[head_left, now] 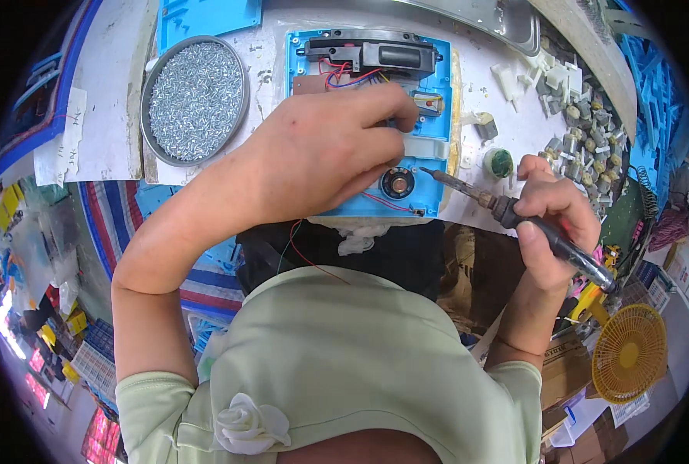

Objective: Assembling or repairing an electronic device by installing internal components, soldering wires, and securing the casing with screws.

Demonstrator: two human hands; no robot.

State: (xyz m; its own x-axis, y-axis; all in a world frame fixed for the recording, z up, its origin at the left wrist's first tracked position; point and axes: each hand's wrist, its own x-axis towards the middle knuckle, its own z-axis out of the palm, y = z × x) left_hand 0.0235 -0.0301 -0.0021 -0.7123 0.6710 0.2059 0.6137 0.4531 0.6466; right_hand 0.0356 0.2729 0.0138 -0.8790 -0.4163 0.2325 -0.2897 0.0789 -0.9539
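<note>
A blue plastic housing [433, 195] lies on the bench in front of me. My left hand [325, 151] reaches across it, fingers curled together; whatever they may pinch is hidden. Close to those fingertips is a small motor-like metal part [428, 103]. A round black speaker [397, 183] sits in the near part of the housing, with red wires beside it. The far end holds a black mechanism [391, 56], next to a brown board [306, 85] partly covered by my hand. My right hand [552, 216] grips a soldering iron [561, 243], its tip pointing left just right of the speaker.
A round metal dish [244, 100] full of small silvery pins or screws stands left. Right of the housing are a small round container with green content [501, 162] and a pile of small motors [584, 151]. Blue plastic parts [654, 100] are heaped far right; a yellow fan [629, 353] stands lower right.
</note>
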